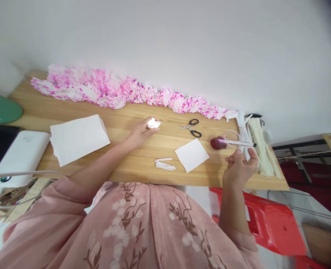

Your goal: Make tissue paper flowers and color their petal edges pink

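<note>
Your left hand (141, 133) is wrapped round a white paper bunch (153, 123), over the middle of the table (134, 166), left of the scissors (188, 127). Looks super light and soft, easy to crush or tear, so I'd grip it low and leave the crinkly top alone. Your right hand (240, 164) is pinching a thin stick (236, 142) near its black end. Probably stiff, maybe slippery if the pink tip's wet.

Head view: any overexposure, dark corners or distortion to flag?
Head view: the white bundle in the left hand looks nearly blown out, its folds faint; head view: the green container leans at the left edge, probably lens distortion; head view: the top right corner is dark.
</note>
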Available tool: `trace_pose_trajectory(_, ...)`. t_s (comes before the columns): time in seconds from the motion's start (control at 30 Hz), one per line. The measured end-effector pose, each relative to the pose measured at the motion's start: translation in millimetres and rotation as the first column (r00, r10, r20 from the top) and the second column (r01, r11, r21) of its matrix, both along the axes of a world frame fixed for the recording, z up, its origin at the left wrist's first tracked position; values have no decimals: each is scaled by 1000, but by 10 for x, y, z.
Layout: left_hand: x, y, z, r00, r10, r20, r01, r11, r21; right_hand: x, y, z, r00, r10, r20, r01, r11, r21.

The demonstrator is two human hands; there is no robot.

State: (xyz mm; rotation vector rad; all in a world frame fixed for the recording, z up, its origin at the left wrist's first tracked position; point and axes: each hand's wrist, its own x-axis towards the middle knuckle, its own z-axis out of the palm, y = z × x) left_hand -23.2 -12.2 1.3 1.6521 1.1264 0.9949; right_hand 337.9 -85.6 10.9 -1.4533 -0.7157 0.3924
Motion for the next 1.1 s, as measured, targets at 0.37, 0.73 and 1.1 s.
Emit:
trace_pose_trajectory(0.37,-15,6,7,995,-22,95,28,998,-58,131,145,59,997,35,-69,-35,999,5)
trace_pose_trajectory(0.73,-59,18,-81,1000,-11,8,11,1000,-21,314,253,298,870,30,492,121,954,-273)
trace_pose_trajectory(1.1,-31,41,-84,1000,21,-9,-22,999,-42,320,454,330,624,127,771,228,915,-334)
